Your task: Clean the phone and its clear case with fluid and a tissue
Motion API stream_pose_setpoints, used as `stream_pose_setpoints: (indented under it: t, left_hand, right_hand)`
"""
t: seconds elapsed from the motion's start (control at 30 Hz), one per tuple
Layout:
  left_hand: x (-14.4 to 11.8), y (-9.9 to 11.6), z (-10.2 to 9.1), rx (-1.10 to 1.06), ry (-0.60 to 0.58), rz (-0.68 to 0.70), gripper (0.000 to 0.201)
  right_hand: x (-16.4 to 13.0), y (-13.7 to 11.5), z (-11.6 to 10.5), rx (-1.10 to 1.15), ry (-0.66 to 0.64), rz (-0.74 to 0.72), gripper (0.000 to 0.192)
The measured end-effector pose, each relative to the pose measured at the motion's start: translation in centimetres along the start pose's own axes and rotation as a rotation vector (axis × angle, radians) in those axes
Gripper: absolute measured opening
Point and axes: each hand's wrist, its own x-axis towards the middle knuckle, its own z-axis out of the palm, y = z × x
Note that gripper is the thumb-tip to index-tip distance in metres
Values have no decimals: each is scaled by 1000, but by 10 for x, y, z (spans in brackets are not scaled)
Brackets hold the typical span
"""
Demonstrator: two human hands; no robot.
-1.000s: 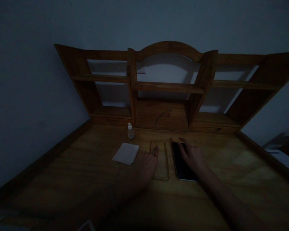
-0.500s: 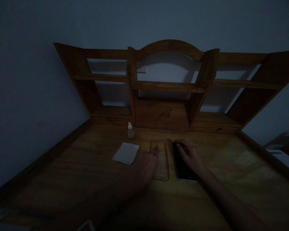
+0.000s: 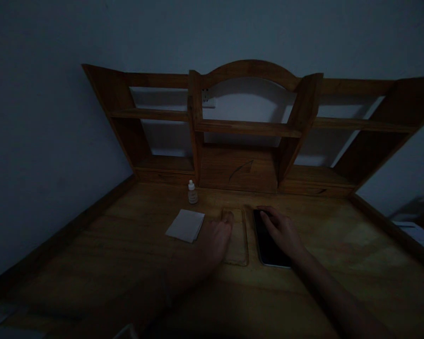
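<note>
The left hand (image 3: 212,242) is lying flat, ungripping, on the clear yellowish phone case (image 3: 237,238); the right hand (image 3: 282,230) is resting loosely, fingers unclenched, on the black smartphone (image 3: 265,245) just right.

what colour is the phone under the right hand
Black, seen in the head view: the phone.

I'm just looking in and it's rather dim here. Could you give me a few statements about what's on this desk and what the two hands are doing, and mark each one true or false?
1. The right hand rests on the dark phone. True.
2. The left hand grips the small white bottle. False: it lies on the clear phone case; the bottle stands apart, near the shelf unit.
3. A folded white cloth lies left of the case. True.
4. The phone stands upright on a shelf. False: it lies flat on the desk.
</note>
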Motion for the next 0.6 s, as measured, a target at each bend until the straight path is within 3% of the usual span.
stream_pose_setpoints:
  t: [0.27,0.4,0.43,0.53,0.6]
  left_hand:
    - [20,-26,-4,-192,214,-110,34]
    - [34,-45,-9,-352,431,-178,42]
    - [37,-51,-12,-372,513,-208,43]
    - [48,-76,-24,-613,1081,-213,25]
    - [55,-99,-32,-795,1251,-274,32]
  right_hand:
    - [1,3,-2,-15,53,-17,37]
    - [2,6,-3,-2,63,-28,34]
    - [2,6,-3,-2,68,-27,34]
    - [3,9,-3,-2,90,-24,33]
    - [3,10,-3,-5,105,-30,33]
